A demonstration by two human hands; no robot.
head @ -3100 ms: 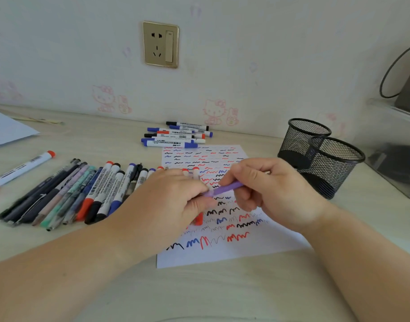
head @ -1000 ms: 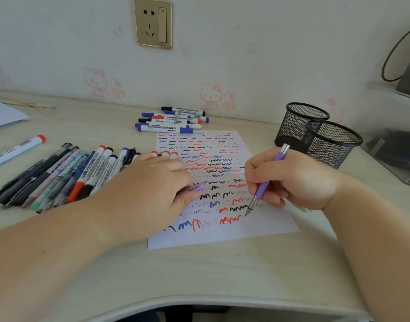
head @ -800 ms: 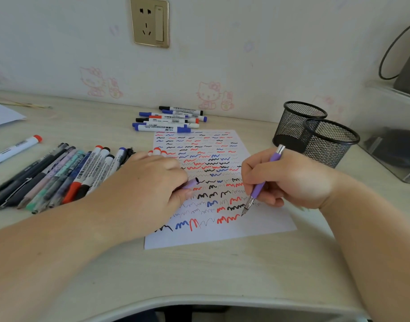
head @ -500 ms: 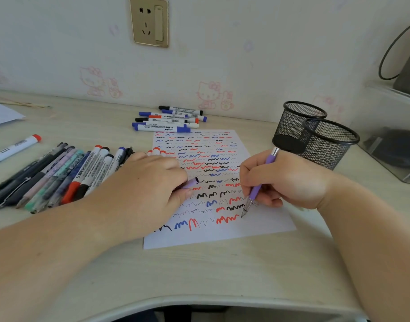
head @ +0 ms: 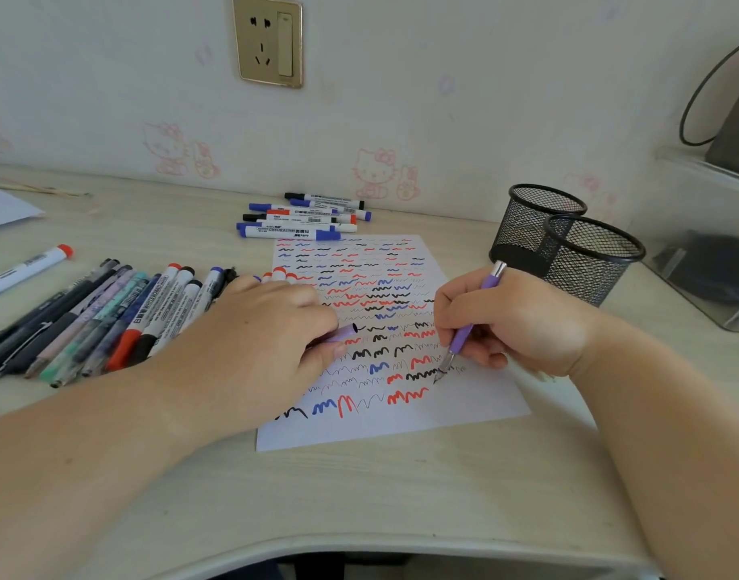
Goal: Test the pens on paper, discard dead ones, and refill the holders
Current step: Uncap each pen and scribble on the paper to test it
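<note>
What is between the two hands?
In the head view, only the scribbled paper lies between the left hand, which holds a purple cap, and the right hand.

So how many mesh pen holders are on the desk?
2. Both are right of the paper: the rear holder is near the wall, and the front holder overlaps it, closer to the right hand.

Both hands [head: 271, 328] [head: 514, 324] curled, gripping

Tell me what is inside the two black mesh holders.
The nearer mesh holder shows only mesh and desk through its wall, no pens. The farther holder also shows none, though its dark base is partly hidden by the nearer one and by the right hand.
</note>
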